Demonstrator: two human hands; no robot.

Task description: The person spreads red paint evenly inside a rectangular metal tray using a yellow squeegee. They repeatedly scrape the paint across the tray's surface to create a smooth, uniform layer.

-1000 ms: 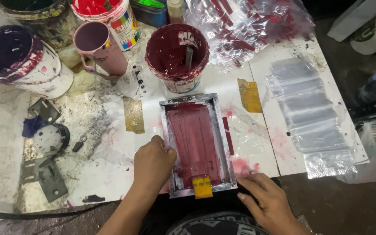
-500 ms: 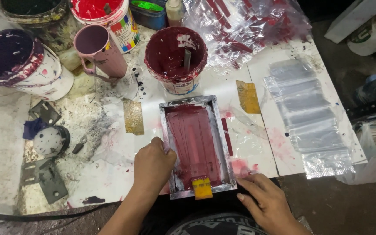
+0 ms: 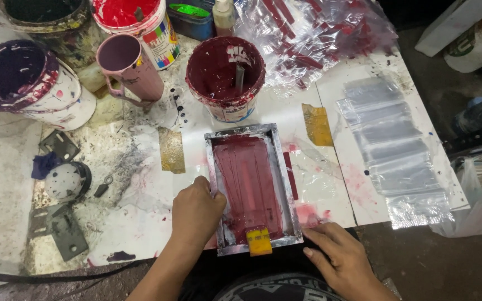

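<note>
Head view showed the left hand (image 3: 196, 210) resting on the left rail of the printing frame (image 3: 251, 187), fingers curled against its edge. At 4 o'clock of the frame, the right hand (image 3: 338, 256) lay flat on the table (image 3: 140, 212), fingers together, touching the frame's near right corner. A yellow squeegee (image 3: 259, 241) sat on the near rail. A maroon paint bucket (image 3: 226, 75) stood at 12 o'clock.

Bare forearms, no sleeves; dark garment with pale printed lettering at the chest
</note>
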